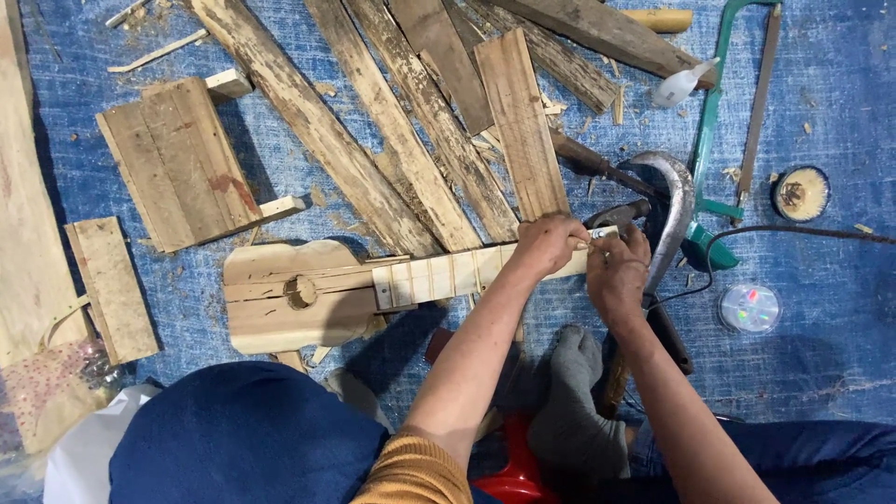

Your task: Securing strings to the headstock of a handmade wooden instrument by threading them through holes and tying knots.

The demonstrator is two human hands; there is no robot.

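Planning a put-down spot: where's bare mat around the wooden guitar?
Bare blue mat lies right of the clear disc, below the black cable. Another strip lies between the plank panel and the leaning boards. Crowded around both hands at the guitar neck.

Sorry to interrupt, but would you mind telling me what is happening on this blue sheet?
A person is working on a small wooden guitar lying flat on the blue sheet. Both hands meet at the head end of its neck: the left hand grips the neck from above and the right hand pinches something small there, too small to identify. Rough planks, a green saw and grey gloves lie around.
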